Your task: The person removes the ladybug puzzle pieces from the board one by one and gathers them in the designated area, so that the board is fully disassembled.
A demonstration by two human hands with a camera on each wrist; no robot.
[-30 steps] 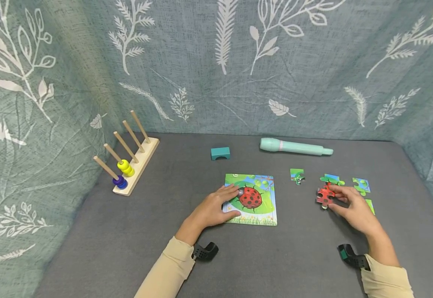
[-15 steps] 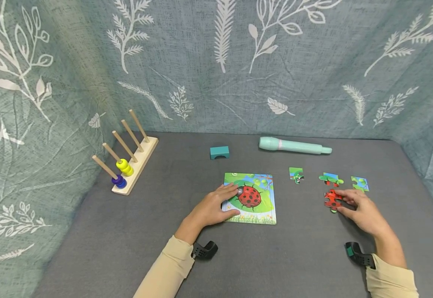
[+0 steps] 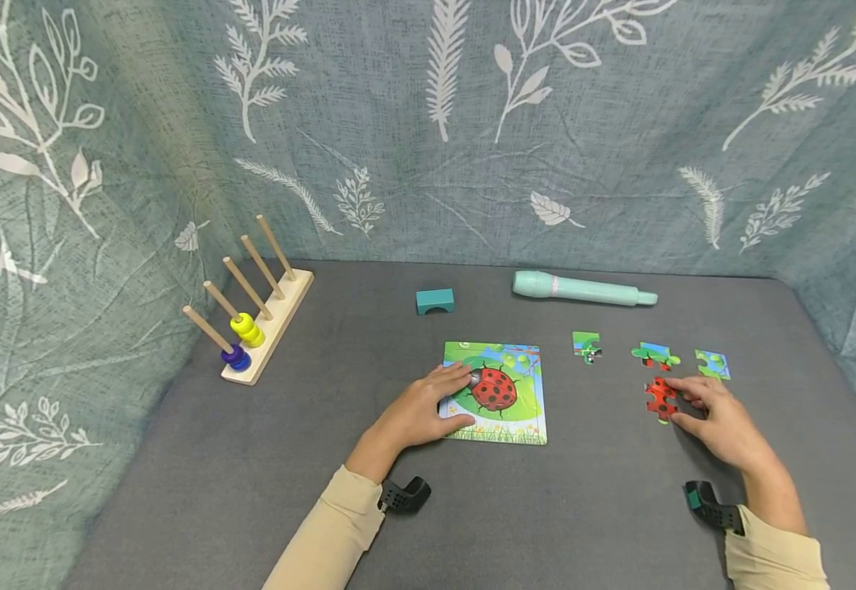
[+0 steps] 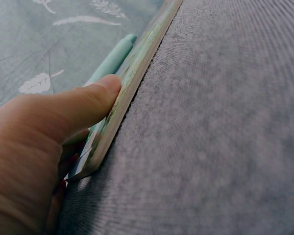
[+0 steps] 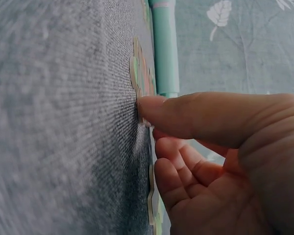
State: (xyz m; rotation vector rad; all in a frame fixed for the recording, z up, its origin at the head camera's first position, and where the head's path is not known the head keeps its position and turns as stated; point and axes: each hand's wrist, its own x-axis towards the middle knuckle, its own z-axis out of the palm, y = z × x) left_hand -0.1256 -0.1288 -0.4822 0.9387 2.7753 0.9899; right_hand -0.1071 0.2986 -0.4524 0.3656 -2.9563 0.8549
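My left hand (image 3: 420, 410) rests on the left side of a square ladybug puzzle (image 3: 504, 418), fingers and thumb spread over its picture. In the left wrist view the thumb (image 4: 95, 100) lies on the board close to its thick edge. Over on the right, my right hand (image 3: 726, 426) holds a red, black-spotted jigsaw piece (image 3: 661, 400) by its right side, between thumb and index finger. That piece lies at table level. The right wrist view has the thumb tip at the edge of the piece (image 5: 135, 73), the other fingers loosely bent.
Behind the red piece lie loose jigsaw pieces: a green one (image 3: 586, 346), a blue-green one (image 3: 656, 355) and another (image 3: 713, 363). A mint-green toy microphone-like stick (image 3: 582, 288), a teal arch block (image 3: 435, 301) and a peg stacker (image 3: 280, 328) with rings stand farther back.
My right hand has shifted right and toward me with the red jigsaw piece, lowering it below the blue-green one; over the last half second it barely moves. The left hand stays put.
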